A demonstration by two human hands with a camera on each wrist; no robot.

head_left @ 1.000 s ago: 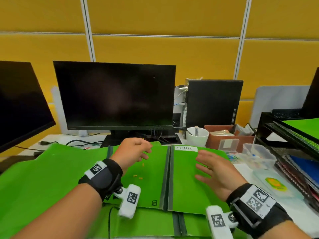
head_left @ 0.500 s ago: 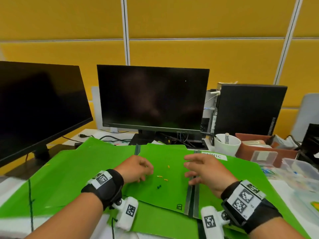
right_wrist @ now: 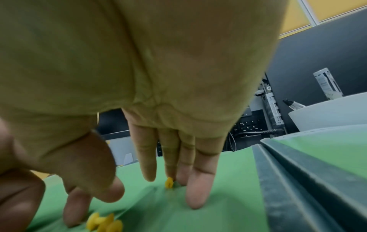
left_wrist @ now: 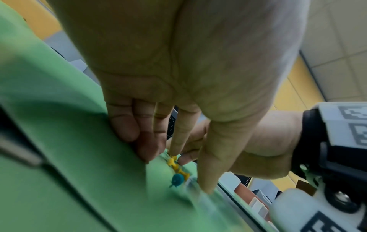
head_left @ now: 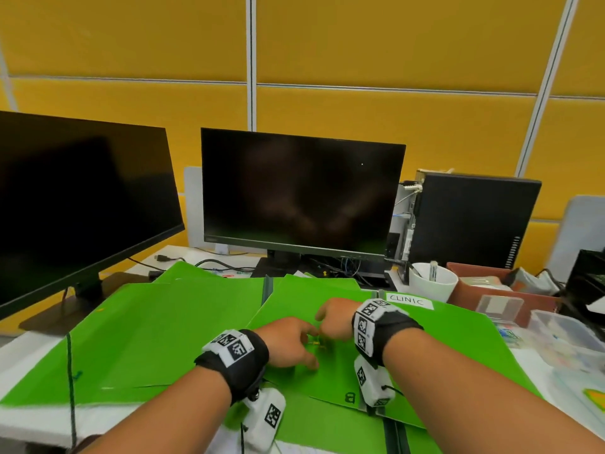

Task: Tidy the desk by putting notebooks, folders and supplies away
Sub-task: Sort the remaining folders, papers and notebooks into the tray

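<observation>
Several green folders lie overlapped on the desk. The middle folder (head_left: 327, 378) carries loose push pins (head_left: 317, 343), and a folder labelled CLINIC (head_left: 458, 339) lies to its right. My left hand (head_left: 311, 350) and right hand (head_left: 327, 330) meet over the pins, fingers pointing down onto the folder. In the left wrist view my left hand (left_wrist: 190, 171) touches yellow pins (left_wrist: 175, 166) with its index fingertip, next to a teal pin (left_wrist: 177, 179). In the right wrist view my right hand (right_wrist: 152, 196) has straight fingers on the folder beside one yellow pin (right_wrist: 169, 182). More yellow pins (right_wrist: 104, 222) lie nearer.
Two dark monitors (head_left: 301, 198) (head_left: 75, 204) and a black PC tower (head_left: 471, 224) stand behind the folders, with cables at their feet. On the right are a white mug (head_left: 432, 283), a brown box (head_left: 474, 290), clear plastic boxes (head_left: 563, 339) and a black tray rack (head_left: 589, 276).
My right hand has moved left from the CLINIC folder to meet my left hand over the pins. My left hand has dropped its fingers onto the folder. The view has swung left.
</observation>
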